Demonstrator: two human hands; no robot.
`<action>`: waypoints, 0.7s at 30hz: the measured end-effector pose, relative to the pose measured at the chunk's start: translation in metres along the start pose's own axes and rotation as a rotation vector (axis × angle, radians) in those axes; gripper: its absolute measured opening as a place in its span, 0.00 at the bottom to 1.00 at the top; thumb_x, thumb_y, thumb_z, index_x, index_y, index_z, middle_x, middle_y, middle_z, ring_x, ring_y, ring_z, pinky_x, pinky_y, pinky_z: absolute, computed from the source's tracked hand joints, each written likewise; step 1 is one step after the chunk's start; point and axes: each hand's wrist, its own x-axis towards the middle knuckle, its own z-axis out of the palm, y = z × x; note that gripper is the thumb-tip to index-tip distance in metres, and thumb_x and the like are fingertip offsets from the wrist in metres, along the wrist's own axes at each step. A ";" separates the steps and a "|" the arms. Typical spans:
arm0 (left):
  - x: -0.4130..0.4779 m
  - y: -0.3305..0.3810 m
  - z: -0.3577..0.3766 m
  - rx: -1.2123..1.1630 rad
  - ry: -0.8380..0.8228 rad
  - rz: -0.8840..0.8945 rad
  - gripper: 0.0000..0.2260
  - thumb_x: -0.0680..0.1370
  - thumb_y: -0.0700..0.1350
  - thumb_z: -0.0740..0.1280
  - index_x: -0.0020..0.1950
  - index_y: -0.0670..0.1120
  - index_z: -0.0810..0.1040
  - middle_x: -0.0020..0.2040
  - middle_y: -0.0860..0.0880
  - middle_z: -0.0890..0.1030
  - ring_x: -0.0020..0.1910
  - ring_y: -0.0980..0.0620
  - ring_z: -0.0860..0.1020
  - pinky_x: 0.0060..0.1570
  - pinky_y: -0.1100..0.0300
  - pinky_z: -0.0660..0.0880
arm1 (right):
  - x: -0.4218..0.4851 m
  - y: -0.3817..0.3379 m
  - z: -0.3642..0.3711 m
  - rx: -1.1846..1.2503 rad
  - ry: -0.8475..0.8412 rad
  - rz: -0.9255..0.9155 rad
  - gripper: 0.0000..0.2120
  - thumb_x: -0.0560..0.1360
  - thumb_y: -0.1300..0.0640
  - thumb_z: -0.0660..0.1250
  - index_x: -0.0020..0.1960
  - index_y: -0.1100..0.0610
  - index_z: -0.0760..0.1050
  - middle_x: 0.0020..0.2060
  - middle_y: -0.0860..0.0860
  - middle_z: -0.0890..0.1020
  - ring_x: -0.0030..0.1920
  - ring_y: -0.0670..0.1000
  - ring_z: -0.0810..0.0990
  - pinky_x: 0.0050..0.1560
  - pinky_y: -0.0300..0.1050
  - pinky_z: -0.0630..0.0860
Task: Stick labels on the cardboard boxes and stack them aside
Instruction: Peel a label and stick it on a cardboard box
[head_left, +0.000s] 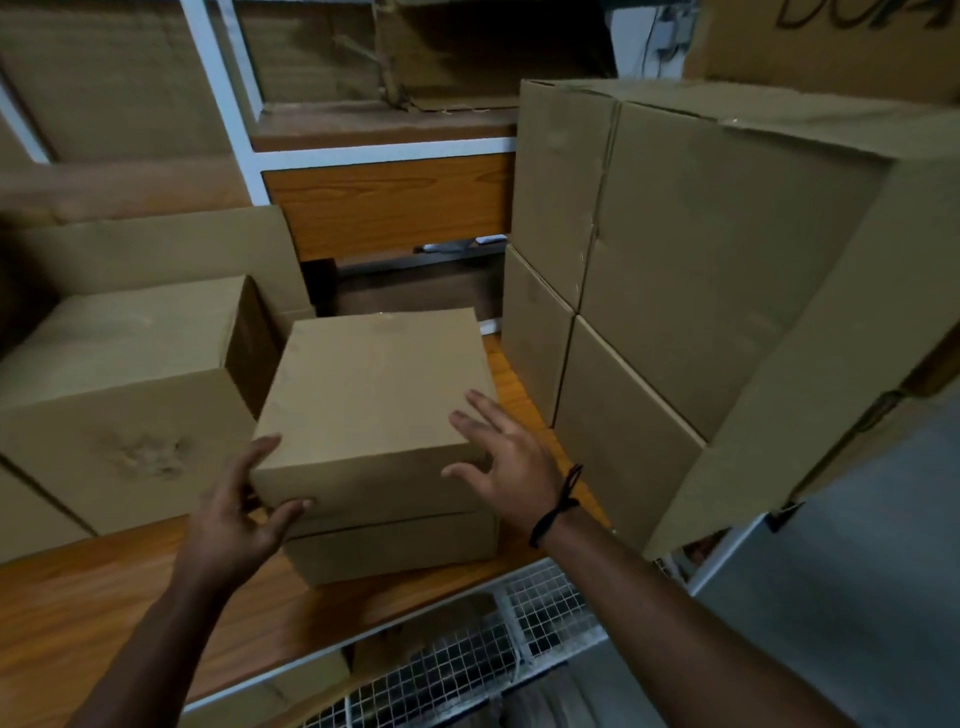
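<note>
Here, a plain brown square cardboard box (374, 384) sits on top of a second brown cardboard box (395, 551) of about the same width. The upper one is turned a little, so its edges do not line up with the lower one. Both stand in the middle of an orange-brown wooden shelf board (93, 608).

The left hand (236, 512) is at the near left corner of the upper box. Its fingers are spread and only lightly bent: one finger lies along the left side and the thumb touches the front face. It is not clamped around the box. The right hand (501, 465) is at the near right corner with all fingers straight and spread wide, holding nothing. Whether its palm really touches the cardboard, I cannot tell. A thin black cord bracelet (558, 506) is tied on the right wrist.

Just beside the pair, on the left, stands a larger brown cardboard carton with a dented front (119, 415). On the right there is a tall stack of big brown cartons (701, 270), close to the two boxes but apart from them. Behind are a white metal rack frame (218, 78) and an orange wood-grain panel (389, 202). Below the shelf edge a white wire mesh (540, 608) shows.
</note>
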 end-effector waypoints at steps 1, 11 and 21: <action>0.001 0.001 -0.003 0.007 -0.004 0.004 0.36 0.65 0.50 0.77 0.63 0.76 0.64 0.66 0.42 0.74 0.53 0.42 0.80 0.45 0.46 0.82 | -0.002 -0.001 0.004 0.006 0.027 -0.026 0.28 0.70 0.48 0.74 0.69 0.52 0.73 0.73 0.51 0.67 0.71 0.53 0.68 0.64 0.54 0.74; 0.019 0.028 -0.007 0.078 0.059 0.047 0.31 0.64 0.62 0.78 0.63 0.67 0.70 0.71 0.46 0.72 0.65 0.44 0.74 0.58 0.56 0.77 | -0.023 0.047 0.032 0.543 -0.049 0.367 0.56 0.61 0.38 0.77 0.76 0.35 0.42 0.76 0.44 0.57 0.75 0.50 0.60 0.70 0.51 0.65; 0.003 0.046 0.006 -0.039 0.203 0.021 0.29 0.65 0.51 0.80 0.62 0.61 0.72 0.66 0.47 0.73 0.61 0.66 0.70 0.57 0.80 0.67 | -0.017 0.051 0.029 0.483 -0.056 0.233 0.39 0.67 0.46 0.77 0.73 0.49 0.64 0.63 0.47 0.75 0.63 0.46 0.74 0.62 0.43 0.74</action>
